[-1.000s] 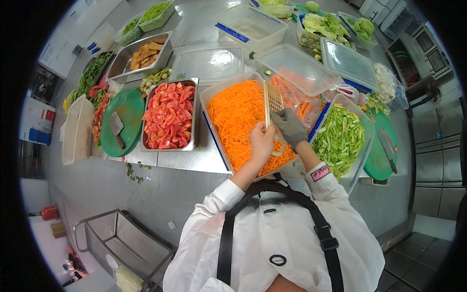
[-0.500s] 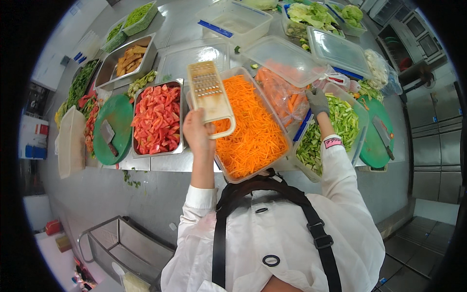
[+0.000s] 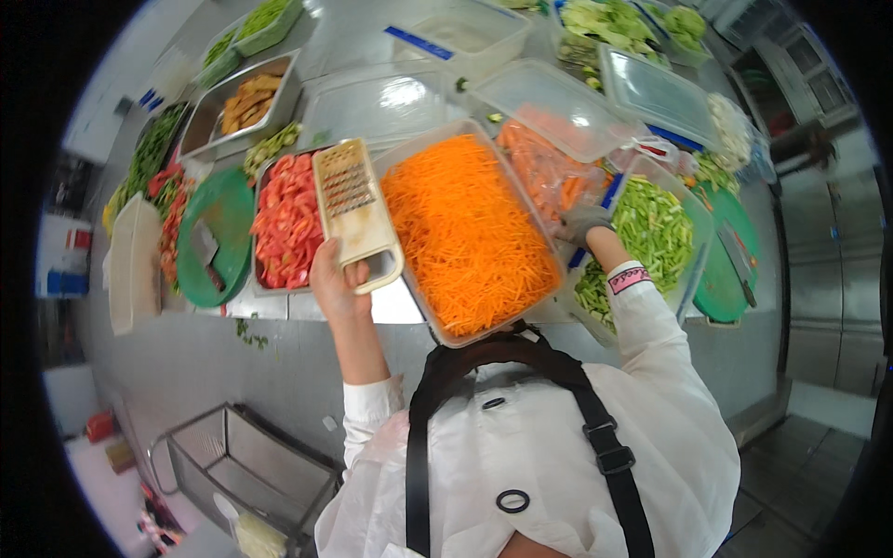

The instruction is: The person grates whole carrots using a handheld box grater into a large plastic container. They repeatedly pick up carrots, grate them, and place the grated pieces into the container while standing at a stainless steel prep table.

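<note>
A cream-coloured grater [image 3: 352, 209] with metal teeth is gripped at its handle end by my bare left hand [image 3: 339, 279]. It is tilted over the edge between the steel pan [image 3: 270, 289] of cut tomatoes [image 3: 284, 223] and the plastic tub [image 3: 551, 296] of shredded carrots [image 3: 465, 237]. My right hand [image 3: 586, 225], in a grey glove, is beside the bag of whole carrots [image 3: 544, 177], between the carrot tub and a tub of chopped green vegetables [image 3: 637, 246]. Its fingers are blurred and partly hidden, so their grip does not show.
Green cutting boards with knives lie at the left [image 3: 216, 237] and right [image 3: 726, 251]. Behind are a steel pan of browned pieces [image 3: 249, 104], clear lids [image 3: 553, 107], an open tub [image 3: 460, 42] and lettuce [image 3: 609, 28]. A steel cart [image 3: 246, 474] stands at lower left.
My left hand has carried the grater left, from over the shredded carrots toward the tomato pan. My gloved right hand has moved down and left along the bag of carrots.
</note>
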Available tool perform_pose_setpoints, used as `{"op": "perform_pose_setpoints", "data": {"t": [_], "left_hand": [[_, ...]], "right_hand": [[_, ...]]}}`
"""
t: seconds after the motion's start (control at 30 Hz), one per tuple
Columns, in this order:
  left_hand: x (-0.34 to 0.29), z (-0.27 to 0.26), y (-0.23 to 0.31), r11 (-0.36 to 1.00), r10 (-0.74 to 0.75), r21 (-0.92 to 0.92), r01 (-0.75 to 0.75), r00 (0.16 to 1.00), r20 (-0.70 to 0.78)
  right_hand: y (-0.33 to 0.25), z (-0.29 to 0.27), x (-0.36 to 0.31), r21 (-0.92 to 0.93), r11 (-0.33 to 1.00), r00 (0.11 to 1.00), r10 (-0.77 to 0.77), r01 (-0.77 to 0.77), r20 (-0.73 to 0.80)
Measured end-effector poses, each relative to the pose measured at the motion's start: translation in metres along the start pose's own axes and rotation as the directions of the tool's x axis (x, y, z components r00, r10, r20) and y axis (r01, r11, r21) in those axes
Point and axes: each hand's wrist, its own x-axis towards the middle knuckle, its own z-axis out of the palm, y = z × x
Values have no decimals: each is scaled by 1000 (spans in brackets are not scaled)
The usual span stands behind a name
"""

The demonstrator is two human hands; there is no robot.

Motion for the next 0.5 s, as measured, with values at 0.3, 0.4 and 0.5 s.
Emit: {"op": "perform_pose_setpoints", "data": {"t": [0.3,0.4,0.5], "left_hand": [[2,6,-14,995,-88,54,83,992,90],[1,-3,-12,991,-90,102,83,994,65],[9,-15,-16,983,-144,133,125,979,144]], "right_hand": [[-15,45,68,436,888,989,-115,145,-94],[-22,40,68,680,724,993,-107,114,-53],[-4,47,81,849,481,975,-125,219,-181]]}}
